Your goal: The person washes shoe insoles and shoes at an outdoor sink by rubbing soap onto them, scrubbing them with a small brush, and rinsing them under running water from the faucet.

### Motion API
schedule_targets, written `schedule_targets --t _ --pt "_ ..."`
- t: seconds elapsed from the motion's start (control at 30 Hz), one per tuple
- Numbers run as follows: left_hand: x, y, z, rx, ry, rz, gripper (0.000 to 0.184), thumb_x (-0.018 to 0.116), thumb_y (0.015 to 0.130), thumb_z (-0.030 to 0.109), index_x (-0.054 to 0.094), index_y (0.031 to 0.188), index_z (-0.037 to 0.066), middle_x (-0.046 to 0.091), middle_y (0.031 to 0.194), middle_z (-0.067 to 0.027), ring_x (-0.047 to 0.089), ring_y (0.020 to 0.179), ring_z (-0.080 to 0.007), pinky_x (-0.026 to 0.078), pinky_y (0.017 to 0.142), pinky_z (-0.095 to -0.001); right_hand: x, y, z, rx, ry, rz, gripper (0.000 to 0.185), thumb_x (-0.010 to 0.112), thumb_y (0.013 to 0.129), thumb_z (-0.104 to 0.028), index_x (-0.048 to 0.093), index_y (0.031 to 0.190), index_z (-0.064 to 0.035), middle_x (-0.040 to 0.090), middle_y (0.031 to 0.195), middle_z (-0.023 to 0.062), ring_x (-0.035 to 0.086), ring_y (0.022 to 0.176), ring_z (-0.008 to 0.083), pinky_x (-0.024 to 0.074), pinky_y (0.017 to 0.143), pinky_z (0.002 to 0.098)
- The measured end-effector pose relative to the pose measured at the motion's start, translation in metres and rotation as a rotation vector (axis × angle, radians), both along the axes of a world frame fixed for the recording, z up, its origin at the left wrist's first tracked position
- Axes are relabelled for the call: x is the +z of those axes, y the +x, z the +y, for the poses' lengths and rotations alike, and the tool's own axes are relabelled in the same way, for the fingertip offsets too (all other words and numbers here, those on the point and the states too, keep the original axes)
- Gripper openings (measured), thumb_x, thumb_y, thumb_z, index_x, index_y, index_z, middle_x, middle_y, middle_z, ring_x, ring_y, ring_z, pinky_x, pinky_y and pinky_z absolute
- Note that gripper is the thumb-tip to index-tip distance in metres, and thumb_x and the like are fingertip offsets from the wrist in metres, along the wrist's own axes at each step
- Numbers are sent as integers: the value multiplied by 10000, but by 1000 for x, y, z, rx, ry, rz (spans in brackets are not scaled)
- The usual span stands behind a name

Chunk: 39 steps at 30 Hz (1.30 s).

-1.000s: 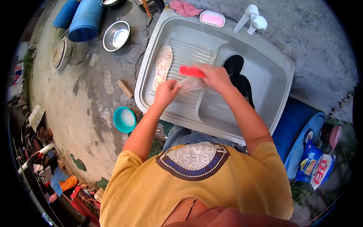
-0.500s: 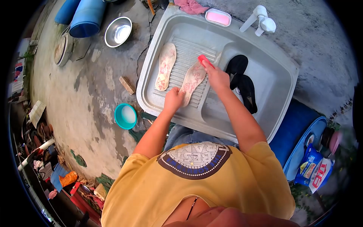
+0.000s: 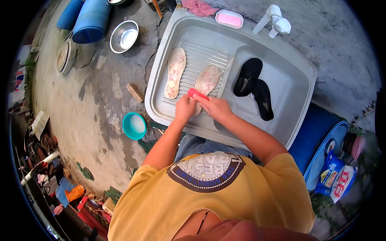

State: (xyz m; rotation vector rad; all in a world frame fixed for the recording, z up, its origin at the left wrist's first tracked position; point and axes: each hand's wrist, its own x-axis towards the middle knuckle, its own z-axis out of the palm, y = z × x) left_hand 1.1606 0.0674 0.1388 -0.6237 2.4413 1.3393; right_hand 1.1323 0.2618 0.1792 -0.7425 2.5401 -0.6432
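Note:
In the ridged left basin of the grey sink (image 3: 150, 86), a pale insole with a pink flower pattern (image 3: 209, 78) lies slanted. My left hand (image 3: 185, 107) is closed on its near end, pinning it against the ridges. My right hand (image 3: 216, 107) grips a red scrub brush (image 3: 197, 94) pressed on the insole close to my left fingers; its bristles are hidden. A second matching insole (image 3: 175, 73) lies flat to the left. Two black cloth shoes (image 3: 248, 77) (image 3: 263, 98) rest, touching, in the smooth right basin.
Pink soap in a white dish (image 3: 229, 19), a pink cloth (image 3: 200, 7) and a white tap (image 3: 273, 20) are at the sink's far edge. A teal basin (image 3: 134, 125), steel bowl (image 3: 124, 36) and wood block (image 3: 135, 93) sit left. Right stands a blue barrel with a detergent bag (image 3: 335, 176).
My right hand has moved the red brush from the insole's far end down toward its near end, beside my left hand. My left hand stays on the insole.

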Motion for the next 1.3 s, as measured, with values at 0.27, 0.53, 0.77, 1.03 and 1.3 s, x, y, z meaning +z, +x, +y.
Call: schedule_targets --t 0.27,0.53,0.77,1.03,1.3 --pt "9 -1 1 1 14 -48 299 704 924 285 699 969 -10 726 854 -238 717 832 -403 543 766 -467 -46 -41 17 -326 -29 83 427 548 1041 -434 536 1467 -417 713 815 156 707 730 372 531 592 487" --pt "-8 4 -3 12 57 -61 309 705 919 294 693 977 -9 725 872 -247 716 847 -406 541 770 -470 -32 -64 29 -421 -45 165 446 536 1044 -418 497 1488 -435 716 838 142 695 736 407 550 652 505" --pt "3 3 0 -18 15 -39 302 705 914 285 695 985 -8 726 875 -248 718 852 -405 545 780 -466 -2 -15 18 -123 20 88 426 518 1056 -388 512 1481 -407 720 827 127 705 734 371 534 621 492" --pt "-5 3 -1 -26 -6 -11 278 708 941 259 689 969 -17 709 754 -112 664 656 -180 533 634 -353 -24 -22 4 -127 -15 44 412 532 1049 -397 540 1461 -391 696 768 166 696 688 370 512 572 502" --pt "7 3 1 15 -3 -31 305 704 912 285 697 969 -14 727 863 -248 724 847 -403 550 772 -471 -21 -70 13 -457 33 -31 434 536 1049 -402 513 1481 -444 704 773 153 696 691 363 519 581 490"
